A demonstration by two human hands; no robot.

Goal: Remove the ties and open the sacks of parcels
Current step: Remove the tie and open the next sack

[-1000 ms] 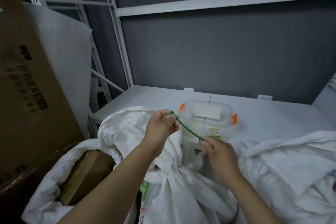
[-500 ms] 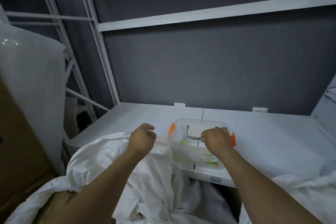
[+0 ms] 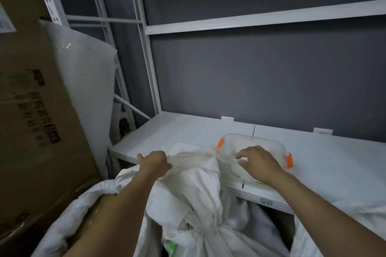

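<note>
The left hand [image 3: 155,161] has its fingers clenched round the top edge of the white sack [image 3: 200,194], which leans against the front of the shelf [image 3: 183,131]. The right hand [image 3: 259,161] rests over the clear box [image 3: 253,142] on that shelf, its fingers loosely spread.

Looks forward and down from head height, wide-angle and close, onto a white shelf [image 3: 183,131] against a grey wall [image 3: 261,79].

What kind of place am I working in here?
Probably a parcel storage or sorting room: white metal shelving racks, a large brown cardboard carton, and a white woven sack gripped by the left hand.
</note>
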